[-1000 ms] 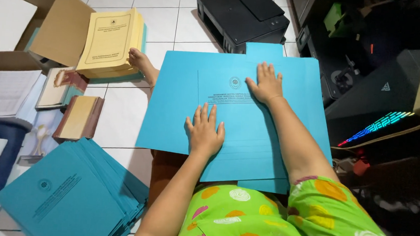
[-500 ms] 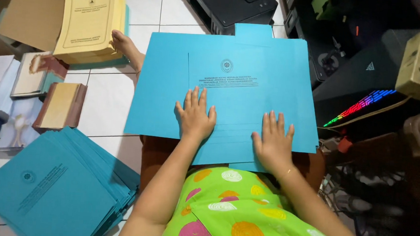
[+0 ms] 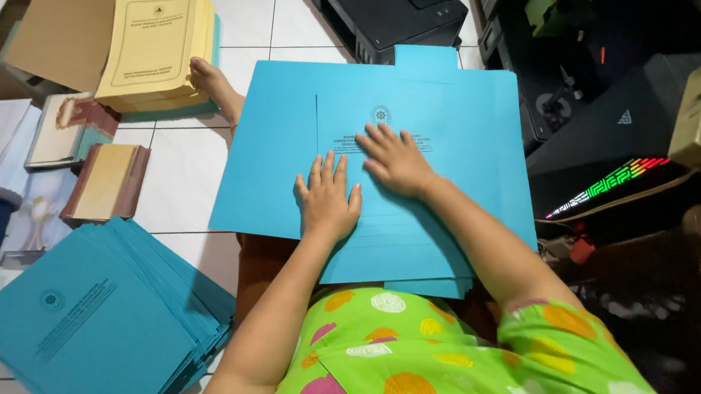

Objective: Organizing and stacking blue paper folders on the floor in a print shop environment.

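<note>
Both hands lie flat, fingers spread, pinching nothing, pressed on the blue folder (image 3: 451, 138) that rests open across the person's lap. The left hand (image 3: 328, 200) sits on the folder's lower middle; the right hand (image 3: 397, 159) is now just above it, beside the printed emblem, whereas half a second ago it pressed the folder's lower right edge. That shift up suggests the sheet is being smoothed or creased along its fold. Left of the folder a foot (image 3: 211, 83) touches a yellow stack (image 3: 153, 47); below-left of the folder lies a pile of blue folders (image 3: 92, 311). Above the folder stands a black printer (image 3: 386, 12).
</note>
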